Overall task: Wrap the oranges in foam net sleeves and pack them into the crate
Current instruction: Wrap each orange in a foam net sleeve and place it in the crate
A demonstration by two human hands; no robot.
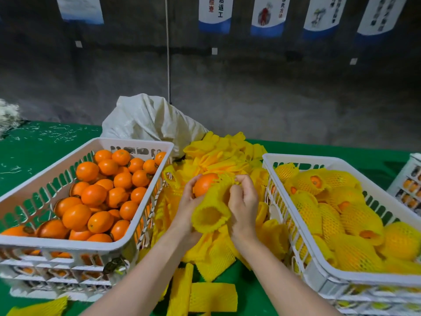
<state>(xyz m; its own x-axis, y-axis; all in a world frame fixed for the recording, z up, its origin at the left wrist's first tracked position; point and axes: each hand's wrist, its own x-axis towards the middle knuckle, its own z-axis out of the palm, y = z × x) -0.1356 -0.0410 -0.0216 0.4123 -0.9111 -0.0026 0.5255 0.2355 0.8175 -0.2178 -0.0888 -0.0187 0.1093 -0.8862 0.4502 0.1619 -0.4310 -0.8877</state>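
**Q:** What quantities are recorded?

**A:** Two hands, one held orange (204,184) and one held sleeve (210,215) are counted. Three white crates are seen at top level on the green worktop (34,144). The left crate (127,142) is filled with bare oranges and the right crate (296,159) with sleeved oranges. A third crate (410,179) is cut off at the right edge. The fruit overlaps too far for an exact count. One pile (218,151) of loose sleeves lies between the two main crates, with one pale sack (148,119) behind it.

**Q:** How is the work item located and oriented?

**A:** The orange is held above the pile, between the crates, by the left hand (189,201), whose fingers are curled around it. The sleeve's long axis runs from the person out toward the orange. Its open mouth faces the person, and its far end is stretched partly over the orange. That far edge is pinched by the fingers of the right hand (243,201).
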